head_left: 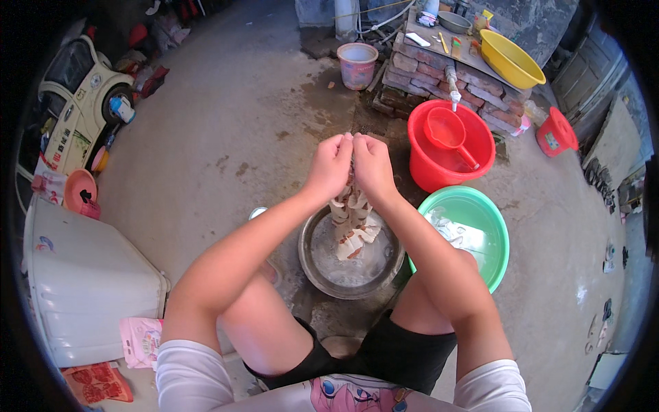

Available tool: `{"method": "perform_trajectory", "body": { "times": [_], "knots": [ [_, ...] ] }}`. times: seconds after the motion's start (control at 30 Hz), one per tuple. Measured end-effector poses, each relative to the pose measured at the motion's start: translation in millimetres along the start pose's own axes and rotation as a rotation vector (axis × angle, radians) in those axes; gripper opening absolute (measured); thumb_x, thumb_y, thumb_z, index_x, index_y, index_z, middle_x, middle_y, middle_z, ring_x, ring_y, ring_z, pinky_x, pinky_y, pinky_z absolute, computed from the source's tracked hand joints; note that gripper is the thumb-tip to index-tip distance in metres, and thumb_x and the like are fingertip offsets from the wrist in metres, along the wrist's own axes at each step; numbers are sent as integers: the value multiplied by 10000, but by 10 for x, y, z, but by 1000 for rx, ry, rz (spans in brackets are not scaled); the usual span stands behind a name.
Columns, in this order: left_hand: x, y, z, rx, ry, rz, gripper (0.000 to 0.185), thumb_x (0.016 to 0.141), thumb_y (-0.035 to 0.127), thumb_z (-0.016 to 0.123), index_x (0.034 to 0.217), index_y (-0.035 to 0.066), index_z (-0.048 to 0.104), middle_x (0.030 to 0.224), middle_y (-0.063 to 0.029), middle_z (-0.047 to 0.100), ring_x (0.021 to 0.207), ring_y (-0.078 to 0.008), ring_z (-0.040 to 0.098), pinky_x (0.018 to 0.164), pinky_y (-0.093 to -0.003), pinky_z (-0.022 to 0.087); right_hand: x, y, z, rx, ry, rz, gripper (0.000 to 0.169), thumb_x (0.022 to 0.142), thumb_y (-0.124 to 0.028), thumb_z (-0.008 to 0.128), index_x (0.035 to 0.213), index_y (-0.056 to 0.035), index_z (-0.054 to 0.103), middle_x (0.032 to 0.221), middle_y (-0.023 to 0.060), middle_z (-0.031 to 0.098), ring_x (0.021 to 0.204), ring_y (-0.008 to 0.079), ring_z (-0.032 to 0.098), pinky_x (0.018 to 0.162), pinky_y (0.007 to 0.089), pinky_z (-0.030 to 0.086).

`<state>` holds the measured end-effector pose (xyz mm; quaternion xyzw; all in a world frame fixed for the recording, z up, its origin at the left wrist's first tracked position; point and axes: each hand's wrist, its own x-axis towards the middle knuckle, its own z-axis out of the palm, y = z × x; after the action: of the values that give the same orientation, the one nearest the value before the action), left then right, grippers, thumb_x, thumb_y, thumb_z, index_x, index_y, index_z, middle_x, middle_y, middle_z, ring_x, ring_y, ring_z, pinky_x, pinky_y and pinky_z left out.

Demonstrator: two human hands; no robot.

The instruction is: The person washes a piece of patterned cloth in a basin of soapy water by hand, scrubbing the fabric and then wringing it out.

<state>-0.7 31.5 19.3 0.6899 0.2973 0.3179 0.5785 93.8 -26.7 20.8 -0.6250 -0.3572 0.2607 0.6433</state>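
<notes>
A wet, patterned cream-and-brown cloth (355, 211) hangs bunched between my hands, its lower end reaching into a round metal basin (309, 268) of cloudy water. My left hand (331, 164) grips the cloth's upper part, fingers curled, at the centre of view. Beside it, my right hand (373, 164) is closed on the same cloth, the two hands nearly touching. The fingers hide much of the gripped cloth. Right of the metal basin stands a green plastic basin (503, 247) of water with a white cloth (461, 234) in it.
Behind the green basin is a red bucket (425, 177) holding a red dipper (445, 129), under a tap (453, 87) on a brick stand (427, 77). A yellow basin (515, 59) rests on the stand. A small bucket (357, 69) stands ahead; a white appliance (92, 288) is at left.
</notes>
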Motion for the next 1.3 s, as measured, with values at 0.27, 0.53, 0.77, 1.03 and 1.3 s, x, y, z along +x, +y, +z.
{"method": "perform_trajectory", "body": {
  "times": [0.27,0.53,0.77,1.03,1.3],
  "knots": [
    [31,121,21,-128,43,-60,372,1062,294,434,839,32,575,662,5,546,551,-76,498,483,-274,415,-20,-62,-7,15,-64,2,391,977,-256,502,786,69,605,616,121,582,592,157,550,592,358,459],
    [72,9,-77,-125,-23,-105,352,1064,316,424,907,48,591,742,11,570,627,-73,543,505,-260,459,-55,-32,68,-21,-53,0,403,975,-267,491,788,72,600,631,151,586,608,179,558,618,374,469],
    [54,54,91,-194,35,-124,398,1059,290,434,788,24,551,625,-16,542,514,-111,512,473,-308,426,102,106,-57,-38,-43,11,372,1004,-258,482,799,28,602,672,19,567,604,90,508,544,295,428],
    [53,-43,-143,-141,-56,-156,358,1064,332,414,931,52,593,804,-3,599,671,-88,584,542,-268,497,-145,150,140,8,-61,-2,411,974,-269,489,782,76,601,636,180,589,606,207,555,621,390,460],
    [43,-47,30,-245,7,-77,360,1066,312,415,860,44,538,731,8,522,628,-81,500,552,-292,450,78,148,-30,185,-98,125,348,1003,-256,477,825,11,614,721,26,594,658,105,533,619,297,442]
  ]
}}
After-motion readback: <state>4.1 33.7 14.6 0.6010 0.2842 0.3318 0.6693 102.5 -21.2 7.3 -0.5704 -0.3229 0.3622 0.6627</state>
